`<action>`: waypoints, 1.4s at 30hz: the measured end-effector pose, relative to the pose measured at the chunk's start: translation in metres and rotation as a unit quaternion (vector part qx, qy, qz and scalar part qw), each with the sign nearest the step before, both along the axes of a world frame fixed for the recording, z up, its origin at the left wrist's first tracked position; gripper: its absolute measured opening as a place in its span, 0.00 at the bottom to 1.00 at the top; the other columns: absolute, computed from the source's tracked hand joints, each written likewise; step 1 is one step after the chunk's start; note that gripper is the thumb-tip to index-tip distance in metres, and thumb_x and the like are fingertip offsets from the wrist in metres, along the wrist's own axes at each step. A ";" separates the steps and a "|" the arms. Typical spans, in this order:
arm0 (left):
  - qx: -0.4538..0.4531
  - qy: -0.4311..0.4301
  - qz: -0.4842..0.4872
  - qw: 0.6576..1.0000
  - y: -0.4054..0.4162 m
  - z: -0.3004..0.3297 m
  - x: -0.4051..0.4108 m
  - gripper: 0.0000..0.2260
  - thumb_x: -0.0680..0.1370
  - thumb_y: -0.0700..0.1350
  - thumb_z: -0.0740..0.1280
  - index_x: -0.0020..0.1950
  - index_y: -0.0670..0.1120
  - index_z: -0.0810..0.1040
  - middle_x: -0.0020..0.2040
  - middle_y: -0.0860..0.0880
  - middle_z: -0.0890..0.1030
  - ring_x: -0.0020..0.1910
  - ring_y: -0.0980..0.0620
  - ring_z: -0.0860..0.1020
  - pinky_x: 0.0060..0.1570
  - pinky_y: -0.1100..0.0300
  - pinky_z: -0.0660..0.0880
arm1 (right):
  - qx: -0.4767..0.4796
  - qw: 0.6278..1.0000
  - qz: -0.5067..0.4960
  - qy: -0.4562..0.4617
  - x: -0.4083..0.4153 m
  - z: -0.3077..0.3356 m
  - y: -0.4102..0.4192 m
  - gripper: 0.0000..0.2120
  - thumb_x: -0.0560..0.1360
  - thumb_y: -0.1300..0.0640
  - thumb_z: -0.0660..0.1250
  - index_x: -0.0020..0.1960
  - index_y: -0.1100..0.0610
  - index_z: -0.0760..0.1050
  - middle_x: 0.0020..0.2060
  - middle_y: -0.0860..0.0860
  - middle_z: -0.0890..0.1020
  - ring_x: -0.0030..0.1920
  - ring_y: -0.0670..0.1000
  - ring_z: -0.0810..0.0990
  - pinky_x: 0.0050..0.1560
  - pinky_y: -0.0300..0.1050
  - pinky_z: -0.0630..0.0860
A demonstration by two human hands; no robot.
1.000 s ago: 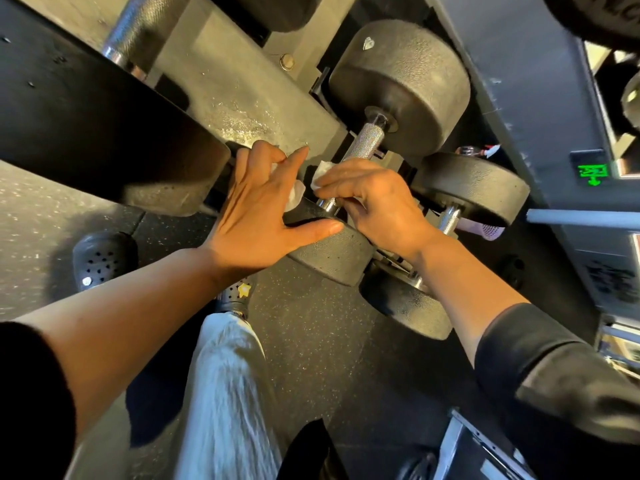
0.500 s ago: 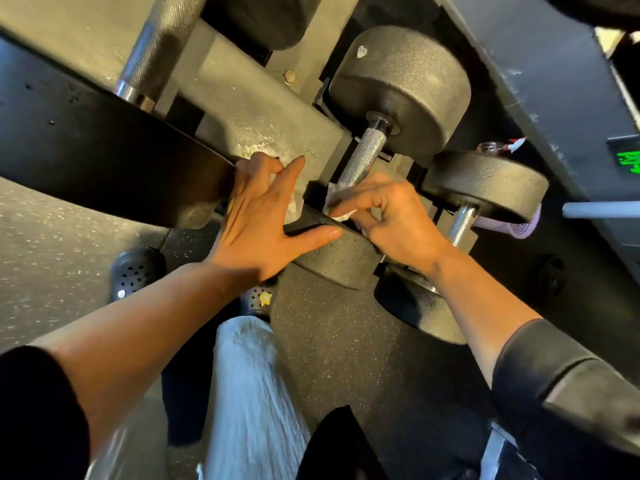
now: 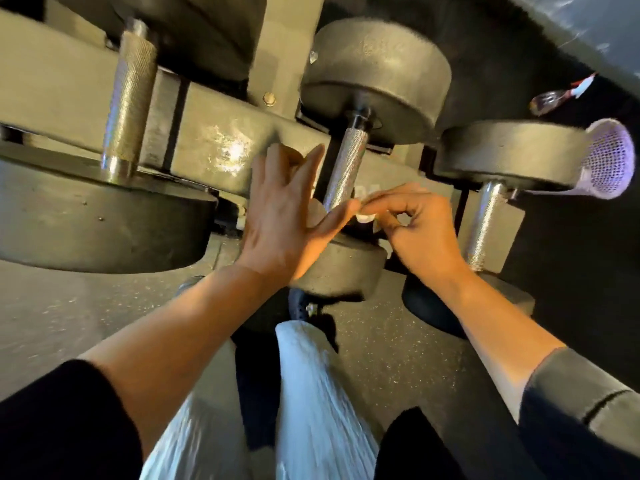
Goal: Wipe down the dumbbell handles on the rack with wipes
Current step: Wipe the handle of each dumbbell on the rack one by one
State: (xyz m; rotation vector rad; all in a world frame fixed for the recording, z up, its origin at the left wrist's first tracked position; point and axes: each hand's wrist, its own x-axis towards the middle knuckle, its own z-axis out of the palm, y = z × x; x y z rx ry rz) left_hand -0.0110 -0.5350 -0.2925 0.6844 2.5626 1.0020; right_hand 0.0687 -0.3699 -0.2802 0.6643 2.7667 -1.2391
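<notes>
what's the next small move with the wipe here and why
Probably wrap the white wipe, pinched in the right hand, around the middle dumbbell's knurled handle and slide it upward. The wipe sits at the handle's lower end, its length above bare, while the open left hand rests against the lower head.

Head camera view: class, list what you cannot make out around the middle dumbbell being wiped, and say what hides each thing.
1. Wipe: only a white scrap shows; the right hand covers the rest.
2. Middle handle: its lower end is hidden behind both hands.
3. Left hand: seen from the back, so whether its palm holds anything is hidden.
4. Right dumbbell's near head: partly behind the right forearm.
</notes>
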 end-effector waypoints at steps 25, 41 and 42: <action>-0.011 0.011 -0.048 0.999 0.007 -0.010 -0.004 0.29 0.73 0.58 0.58 0.70 0.43 0.69 0.53 0.49 0.63 0.54 0.53 0.61 0.50 0.67 0.60 | -0.035 0.994 -0.065 0.086 -0.016 -0.030 -0.015 0.05 0.69 0.67 0.70 0.43 0.60 0.77 0.39 0.49 0.81 0.39 0.41 0.76 0.39 0.25 0.71; -0.013 0.160 0.017 0.987 -0.043 0.025 -0.022 0.23 0.76 0.50 0.61 0.67 0.38 0.69 0.51 0.40 0.70 0.49 0.44 0.67 0.47 0.56 0.67 | -0.073 0.978 -0.029 0.191 -0.079 0.017 -0.085 0.03 0.70 0.66 0.69 0.44 0.61 0.77 0.38 0.48 0.79 0.40 0.45 0.78 0.42 0.36 0.76; -0.013 0.175 0.014 0.984 -0.057 0.031 -0.029 0.23 0.76 0.49 0.61 0.67 0.37 0.69 0.52 0.40 0.70 0.50 0.43 0.67 0.48 0.55 0.67 | -0.088 0.978 -0.024 0.186 -0.086 0.018 -0.096 0.03 0.71 0.65 0.68 0.45 0.62 0.78 0.40 0.49 0.80 0.41 0.46 0.79 0.43 0.41 0.78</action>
